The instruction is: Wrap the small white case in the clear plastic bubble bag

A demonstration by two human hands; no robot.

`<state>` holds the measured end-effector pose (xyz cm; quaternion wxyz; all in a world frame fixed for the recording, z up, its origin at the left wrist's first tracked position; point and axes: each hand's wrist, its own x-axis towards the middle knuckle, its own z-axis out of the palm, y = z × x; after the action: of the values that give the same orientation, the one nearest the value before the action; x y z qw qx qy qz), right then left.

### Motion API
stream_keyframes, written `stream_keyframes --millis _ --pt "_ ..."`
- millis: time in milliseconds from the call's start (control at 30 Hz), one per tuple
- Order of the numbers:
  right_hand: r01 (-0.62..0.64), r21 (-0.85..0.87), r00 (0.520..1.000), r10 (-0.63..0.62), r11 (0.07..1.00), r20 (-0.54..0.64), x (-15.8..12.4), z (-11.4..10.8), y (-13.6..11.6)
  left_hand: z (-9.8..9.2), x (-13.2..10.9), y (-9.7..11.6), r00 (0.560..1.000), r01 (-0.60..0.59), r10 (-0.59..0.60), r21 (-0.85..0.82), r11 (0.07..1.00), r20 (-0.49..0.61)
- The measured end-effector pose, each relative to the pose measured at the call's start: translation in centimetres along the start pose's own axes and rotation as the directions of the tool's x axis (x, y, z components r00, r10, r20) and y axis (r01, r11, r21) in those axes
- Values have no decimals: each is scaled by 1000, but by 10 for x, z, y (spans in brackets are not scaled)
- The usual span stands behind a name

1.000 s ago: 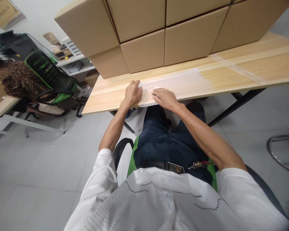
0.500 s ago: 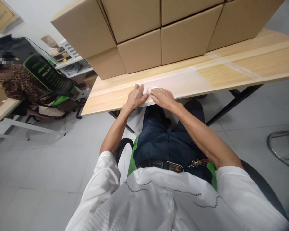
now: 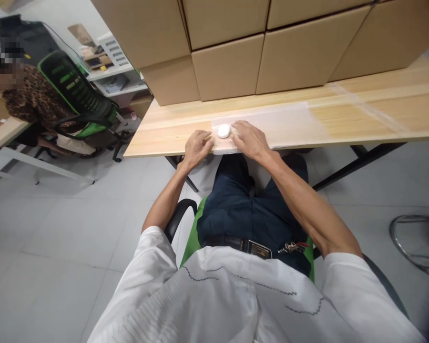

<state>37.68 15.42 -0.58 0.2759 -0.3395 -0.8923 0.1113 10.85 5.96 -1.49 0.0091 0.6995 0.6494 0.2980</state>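
Observation:
A small white rounded object, shaped like an earbud case (image 3: 223, 130), lies on a thin translucent sheet (image 3: 289, 123) spread over the wooden table near its front edge. To the left of the case my left hand (image 3: 199, 147) rests at the table edge, its fingers loosely bent and apart, holding nothing. My right hand (image 3: 249, 139) lies on the sheet at the case's right side, fingers spread. Its fingertips are very close to the case; whether they touch it I cannot tell.
Cardboard boxes (image 3: 227, 69) stand stacked along the back of the wooden table (image 3: 150, 141). A strip of clear tape (image 3: 368, 107) crosses the tabletop on the right. At left, a person (image 3: 35, 90) sits on a green-black chair (image 3: 71, 85). A metal ring-shaped base (image 3: 396, 238) is on the floor at right.
Both hands were close together around the white case; now they have parted, the left hand moving left and the right hand right, and the case lies exposed. The camera view has shifted.

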Motion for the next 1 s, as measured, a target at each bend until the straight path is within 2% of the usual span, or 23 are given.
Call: stream_keyframes --millis 167,400,667,1000 --pt "59 -52 998 -58 997 13 26 10 -10 9 -4 7 1000 -30 29 96 995 8" --pt "46 -124 982 -22 991 189 43 15 -14 3 -16 3 989 -134 130 58 989 69" --pt "92 -57 977 -79 994 198 41 17 -4 -7 -17 -1 948 -251 234 53 967 215" --pt "107 -14 981 -103 994 163 20 16 -12 1 -13 -3 965 -199 177 99 975 194"
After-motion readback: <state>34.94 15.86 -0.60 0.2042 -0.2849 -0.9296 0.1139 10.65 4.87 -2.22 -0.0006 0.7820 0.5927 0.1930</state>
